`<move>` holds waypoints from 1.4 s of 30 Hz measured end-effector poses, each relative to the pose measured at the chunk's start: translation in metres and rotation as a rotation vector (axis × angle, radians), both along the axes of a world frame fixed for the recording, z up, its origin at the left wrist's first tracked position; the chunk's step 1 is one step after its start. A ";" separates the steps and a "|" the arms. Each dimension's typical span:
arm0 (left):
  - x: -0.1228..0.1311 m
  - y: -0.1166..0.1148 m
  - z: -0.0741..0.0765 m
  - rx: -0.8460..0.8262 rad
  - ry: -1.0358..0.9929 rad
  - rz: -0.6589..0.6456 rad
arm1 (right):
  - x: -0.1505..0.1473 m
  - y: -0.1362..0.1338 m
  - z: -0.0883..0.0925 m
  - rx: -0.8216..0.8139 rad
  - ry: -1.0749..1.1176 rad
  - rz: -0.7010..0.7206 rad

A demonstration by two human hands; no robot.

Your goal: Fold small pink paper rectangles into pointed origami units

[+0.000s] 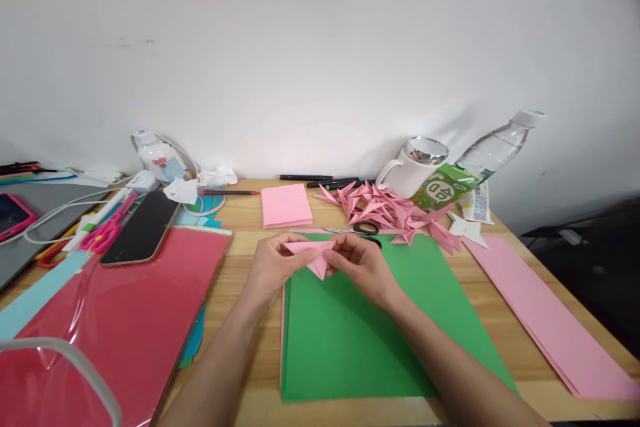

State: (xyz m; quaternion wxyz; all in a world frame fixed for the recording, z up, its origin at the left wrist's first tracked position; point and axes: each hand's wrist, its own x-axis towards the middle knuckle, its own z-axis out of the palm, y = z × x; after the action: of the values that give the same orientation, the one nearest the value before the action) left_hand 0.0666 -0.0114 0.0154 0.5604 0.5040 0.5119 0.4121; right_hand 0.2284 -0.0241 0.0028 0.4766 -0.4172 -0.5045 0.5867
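Note:
Between my two hands is a small folded piece of pink paper (317, 268), with creases and a point facing down. My left hand (275, 261) pinches its left side, thumb across the front. On the other side my right hand (361, 264) grips the right edge between thumb and fingers. Both hands are above the far part of a green paper sheet (380, 333). Just behind my right hand lie black-handled scissors (366, 228), partly hidden by the fingers. A heap of folded pink paper pieces (380, 203) sits farther back, and a stack of pink squares (287, 205) is left of it.
A white mug (417, 167), a green box (444, 187) and a tilted clear bottle (500, 143) stand back right. Pink paper strips (555, 320) lie at the right edge. A red sheet pack (125, 313), a phone (143, 228) and pink scissors (109, 223) are left.

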 end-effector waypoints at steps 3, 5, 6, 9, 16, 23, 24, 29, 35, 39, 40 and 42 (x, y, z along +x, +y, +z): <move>0.004 -0.001 0.000 -0.060 -0.163 0.001 | 0.000 0.000 0.000 -0.042 0.048 -0.084; 0.006 -0.002 0.001 -0.124 -0.199 -0.094 | 0.001 0.001 -0.001 -0.038 0.083 -0.136; 0.007 -0.003 0.001 -0.162 -0.198 -0.151 | 0.001 0.001 -0.002 -0.035 0.097 -0.156; 0.008 -0.005 0.002 -0.240 -0.171 -0.270 | 0.001 0.001 -0.002 -0.044 0.116 -0.176; 0.008 -0.005 0.003 -0.097 -0.082 -0.273 | 0.001 0.000 0.004 -0.108 0.074 -0.157; 0.019 -0.007 -0.002 0.035 -0.119 -0.146 | 0.001 -0.001 0.000 -0.105 0.046 -0.160; 0.019 -0.007 -0.003 0.030 -0.120 -0.128 | 0.000 -0.002 -0.001 -0.094 0.043 -0.160; 0.016 -0.007 -0.003 -0.022 -0.219 -0.064 | -0.001 -0.002 -0.001 -0.035 0.013 -0.167; 0.011 -0.004 0.000 -0.059 -0.244 -0.074 | 0.000 -0.002 0.001 0.011 0.006 -0.107; 0.009 -0.004 0.004 -0.114 -0.282 -0.117 | 0.000 -0.003 0.001 0.067 -0.021 -0.111; 0.009 -0.004 0.005 -0.120 -0.283 -0.124 | 0.000 -0.003 0.001 0.079 -0.025 -0.110; 0.009 -0.004 0.005 -0.119 -0.283 -0.135 | 0.000 -0.002 0.001 0.093 -0.024 -0.108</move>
State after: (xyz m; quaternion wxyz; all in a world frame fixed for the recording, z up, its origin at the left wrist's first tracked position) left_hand 0.0751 -0.0151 0.0200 0.6821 0.4402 0.4165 0.4093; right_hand 0.2288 -0.0264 0.0033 0.5204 -0.4281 -0.5135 0.5312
